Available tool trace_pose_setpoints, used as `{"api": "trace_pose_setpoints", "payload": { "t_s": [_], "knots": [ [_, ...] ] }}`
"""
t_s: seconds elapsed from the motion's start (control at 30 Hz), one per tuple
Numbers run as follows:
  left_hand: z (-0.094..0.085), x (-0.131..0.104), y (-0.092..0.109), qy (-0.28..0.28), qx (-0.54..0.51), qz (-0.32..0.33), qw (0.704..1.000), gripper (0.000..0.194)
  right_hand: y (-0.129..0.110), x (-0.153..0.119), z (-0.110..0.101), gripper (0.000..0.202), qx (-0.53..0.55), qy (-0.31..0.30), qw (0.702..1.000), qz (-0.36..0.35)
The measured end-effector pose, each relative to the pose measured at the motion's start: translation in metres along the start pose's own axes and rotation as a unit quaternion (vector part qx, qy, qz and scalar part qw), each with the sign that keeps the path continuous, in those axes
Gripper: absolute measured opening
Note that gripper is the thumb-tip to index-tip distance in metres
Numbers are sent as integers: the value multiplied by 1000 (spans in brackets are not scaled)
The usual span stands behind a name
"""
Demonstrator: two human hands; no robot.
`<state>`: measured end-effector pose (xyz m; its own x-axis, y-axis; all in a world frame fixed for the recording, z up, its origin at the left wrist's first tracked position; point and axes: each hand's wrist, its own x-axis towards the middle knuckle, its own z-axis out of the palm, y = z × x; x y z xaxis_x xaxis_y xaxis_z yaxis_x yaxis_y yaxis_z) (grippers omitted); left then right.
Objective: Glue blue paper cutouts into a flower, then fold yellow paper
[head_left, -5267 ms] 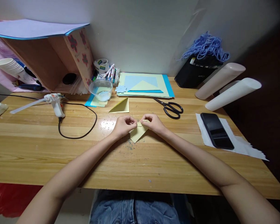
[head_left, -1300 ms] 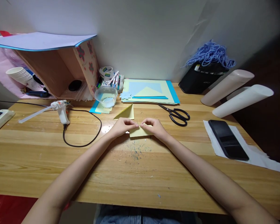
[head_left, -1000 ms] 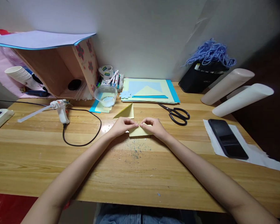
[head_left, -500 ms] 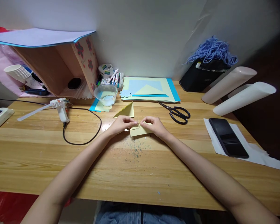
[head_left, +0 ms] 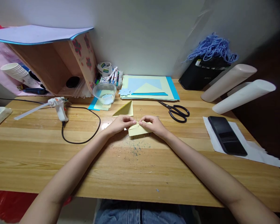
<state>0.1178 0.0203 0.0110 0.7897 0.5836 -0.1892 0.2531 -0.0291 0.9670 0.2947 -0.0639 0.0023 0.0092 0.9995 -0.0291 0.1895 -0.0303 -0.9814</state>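
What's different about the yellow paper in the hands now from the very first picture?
The yellow paper has been turned: first a corner pointed toward the person, now a long edge does. The left hand and right hand both held it then and hold it now. The scissors, glue gun and folded triangle stayed put.

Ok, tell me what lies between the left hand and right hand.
Pale-yellow folded paper, pinched by the left hand and right hand; the head view shows it.
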Motion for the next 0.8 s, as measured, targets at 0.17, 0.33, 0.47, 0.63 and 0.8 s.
{"api": "trace_pose_setpoints", "payload": {
  "t_s": [0.17,0.33,0.47,0.63,0.8],
  "knots": [
    [-4,1,-1,-43,-26,-5,999,31,0,-2,0,27,7,-15,1000,-10],
    [-7,-1,-3,-67,-32,-5,997,30,0,-2,0,26,8,-29,999,-14],
    [-6,-1,-3,-56,-13,-10,998,29,0,-3,-1,25,2,-36,999,-18],
    [-3,-1,-3,-28,4,-1,1000,26,2,-2,1,24,-27,-12,999,-39],
    [-2,0,-3,-30,36,-6,999,24,4,-3,3,23,-61,6,996,-62]
  ]
}}
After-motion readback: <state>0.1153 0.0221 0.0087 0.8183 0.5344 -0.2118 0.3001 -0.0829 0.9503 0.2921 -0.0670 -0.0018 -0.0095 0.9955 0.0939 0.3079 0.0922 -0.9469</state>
